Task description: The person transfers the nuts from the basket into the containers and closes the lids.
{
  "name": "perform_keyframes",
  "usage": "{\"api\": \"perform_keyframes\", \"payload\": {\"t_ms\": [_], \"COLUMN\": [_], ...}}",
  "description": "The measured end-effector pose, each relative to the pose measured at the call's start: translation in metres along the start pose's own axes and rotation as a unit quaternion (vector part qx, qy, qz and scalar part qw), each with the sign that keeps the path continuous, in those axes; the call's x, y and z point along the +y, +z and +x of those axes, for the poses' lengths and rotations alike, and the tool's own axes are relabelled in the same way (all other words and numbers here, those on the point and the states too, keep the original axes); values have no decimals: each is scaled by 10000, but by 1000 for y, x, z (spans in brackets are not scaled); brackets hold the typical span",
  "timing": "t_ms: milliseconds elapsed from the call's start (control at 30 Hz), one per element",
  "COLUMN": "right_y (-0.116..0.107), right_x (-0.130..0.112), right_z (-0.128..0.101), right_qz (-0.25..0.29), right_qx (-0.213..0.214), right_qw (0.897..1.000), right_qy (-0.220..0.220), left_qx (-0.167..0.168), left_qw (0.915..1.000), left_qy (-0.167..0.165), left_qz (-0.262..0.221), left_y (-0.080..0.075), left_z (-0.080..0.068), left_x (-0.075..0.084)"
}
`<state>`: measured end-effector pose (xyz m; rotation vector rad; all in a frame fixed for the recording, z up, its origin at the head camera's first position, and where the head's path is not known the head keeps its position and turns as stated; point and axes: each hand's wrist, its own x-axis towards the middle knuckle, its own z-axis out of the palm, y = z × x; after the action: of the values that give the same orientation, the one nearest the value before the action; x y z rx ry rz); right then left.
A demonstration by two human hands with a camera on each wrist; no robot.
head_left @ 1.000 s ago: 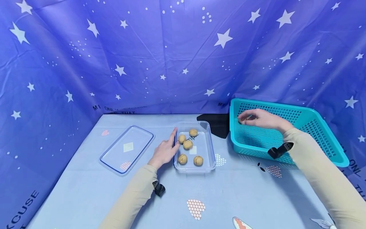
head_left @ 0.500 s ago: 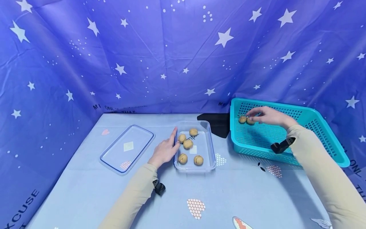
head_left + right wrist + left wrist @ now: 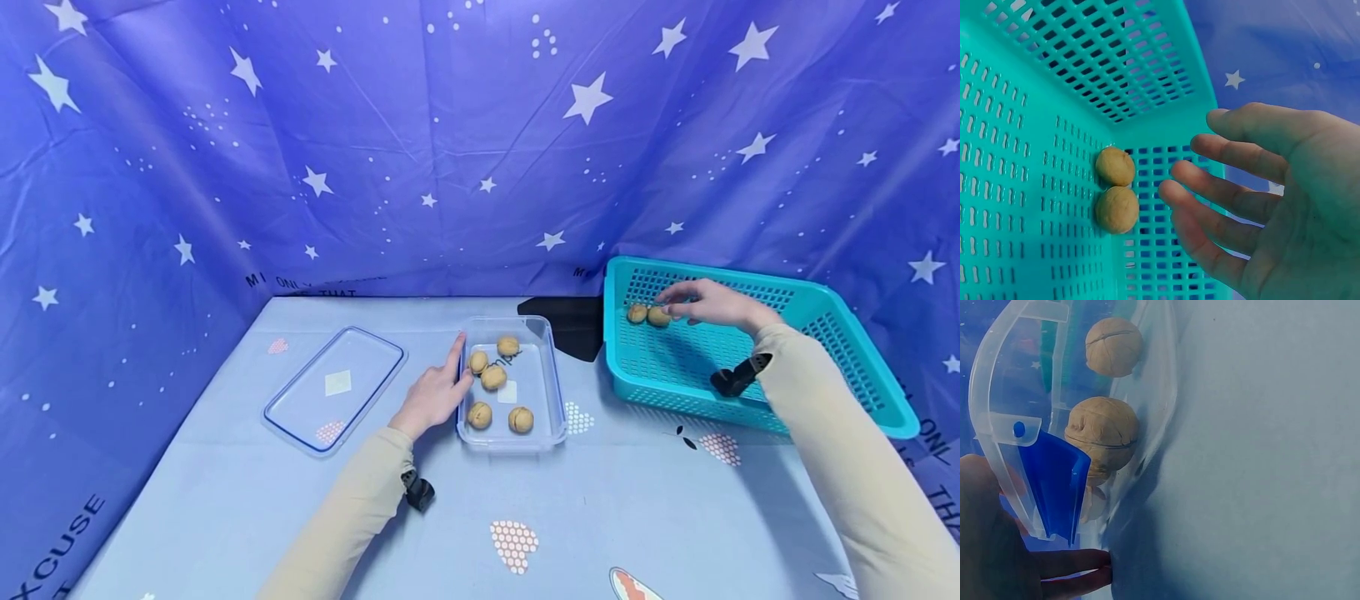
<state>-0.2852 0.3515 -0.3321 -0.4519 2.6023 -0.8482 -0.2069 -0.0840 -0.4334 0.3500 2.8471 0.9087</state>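
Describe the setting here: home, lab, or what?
Likely a staged recording booth, not a home: a star-print blue cloth walls in a small table, where only a teal basket, clear container and its lid are set out.

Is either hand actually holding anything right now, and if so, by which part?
Nothing is held. The right hand hovers open beside two walnuts lying in the teal basket. The left hand rests with straight fingers against the clear container, not gripping it.
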Motion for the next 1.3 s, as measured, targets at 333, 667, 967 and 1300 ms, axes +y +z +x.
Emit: {"api": "perform_keyframes", "payload": {"t_ms": [333, 667, 967, 1300], "right_y": [3, 3, 9, 19], "right_x": [7, 25, 46, 57], "right_z": [5, 14, 26, 33], "right_qz": [151, 487, 830, 739], "right_qx": [87, 266, -32, -80], "right_qw": [9998, 9979, 9944, 9950], "right_qy": [100, 332, 651, 663], "left_qx": [-47, -20, -50, -213], "left_qw": [10000, 9997, 9997, 9995], "left_qy": [-53, -162, -225, -211], "left_qz": [17, 156, 91, -48], "left_y": [-1, 1, 1, -3], "left_z": [0, 2, -1, -2], "left_x": [-2, -5, -5, -6]}}
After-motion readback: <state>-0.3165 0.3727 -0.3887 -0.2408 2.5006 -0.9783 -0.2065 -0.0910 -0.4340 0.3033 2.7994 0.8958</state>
